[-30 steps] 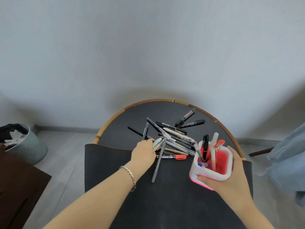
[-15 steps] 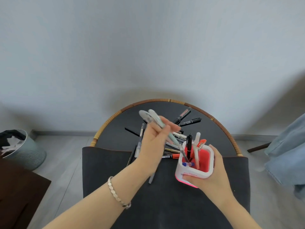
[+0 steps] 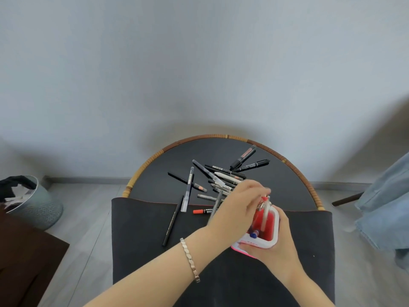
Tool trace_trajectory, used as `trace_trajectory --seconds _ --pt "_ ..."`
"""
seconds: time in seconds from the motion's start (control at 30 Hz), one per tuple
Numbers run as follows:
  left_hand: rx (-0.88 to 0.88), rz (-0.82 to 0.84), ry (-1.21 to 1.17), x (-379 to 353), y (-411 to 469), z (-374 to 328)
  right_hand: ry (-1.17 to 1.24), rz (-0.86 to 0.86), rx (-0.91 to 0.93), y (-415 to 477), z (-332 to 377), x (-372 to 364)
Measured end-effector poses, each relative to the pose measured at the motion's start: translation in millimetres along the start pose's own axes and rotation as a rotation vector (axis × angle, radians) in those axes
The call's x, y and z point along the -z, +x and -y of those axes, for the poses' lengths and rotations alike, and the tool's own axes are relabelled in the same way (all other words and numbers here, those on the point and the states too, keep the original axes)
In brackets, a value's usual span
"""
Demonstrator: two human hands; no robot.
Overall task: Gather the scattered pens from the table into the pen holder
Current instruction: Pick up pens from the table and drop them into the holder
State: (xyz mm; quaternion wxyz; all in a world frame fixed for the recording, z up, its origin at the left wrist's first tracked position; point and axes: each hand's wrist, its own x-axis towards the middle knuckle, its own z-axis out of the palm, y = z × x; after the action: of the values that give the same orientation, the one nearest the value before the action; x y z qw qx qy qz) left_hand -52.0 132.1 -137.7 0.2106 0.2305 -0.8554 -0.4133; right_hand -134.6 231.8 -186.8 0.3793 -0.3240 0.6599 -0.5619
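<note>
A white pen holder [image 3: 273, 241] with a red inside stands on the dark mat, and my right hand [image 3: 276, 251] grips it from the near right side. A white pen [image 3: 264, 218] and a blue cap [image 3: 253, 235] show inside it. My left hand [image 3: 239, 207] hovers over the holder's left part with its fingers bunched and blurred at the mouth; what it holds is hidden. Scattered pens [image 3: 222, 179] lie in a heap behind the hand. A black marker [image 3: 243, 157], an orange-capped pen [image 3: 200, 211] and a black pencil [image 3: 172, 222] lie around the heap.
The round table has a wicker rim [image 3: 199, 138] and stands against a grey wall. A dark mat [image 3: 141, 231] covers its near half. A metal bin [image 3: 39, 207] and brown furniture [image 3: 24, 262] stand on the left, and denim cloth [image 3: 385, 207] hangs on the right.
My left hand picked two pens off the heap, raised them, then came down over the holder's mouth. My right hand kept hold of the holder, which shifted left.
</note>
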Motion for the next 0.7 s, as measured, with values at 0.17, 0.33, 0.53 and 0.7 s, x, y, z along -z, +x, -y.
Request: trace_trajectory --seconds 0.17,0.33,0.53,0.7 --pt "-0.223 0.065 0.279 -3 -16 3 -0.158 -0.038 0.044 -1 3 -5" --pt "0.002 -0.184 0.194 29 -16 21 -0.150 0.025 0.021 4 -2 1" --pt "0.868 -0.226 0.402 60 -36 106 -0.152 0.021 0.033 4 -9 3" --pt "0.788 -0.053 0.547 56 -50 115 -0.134 0.036 0.034 6 -10 3"
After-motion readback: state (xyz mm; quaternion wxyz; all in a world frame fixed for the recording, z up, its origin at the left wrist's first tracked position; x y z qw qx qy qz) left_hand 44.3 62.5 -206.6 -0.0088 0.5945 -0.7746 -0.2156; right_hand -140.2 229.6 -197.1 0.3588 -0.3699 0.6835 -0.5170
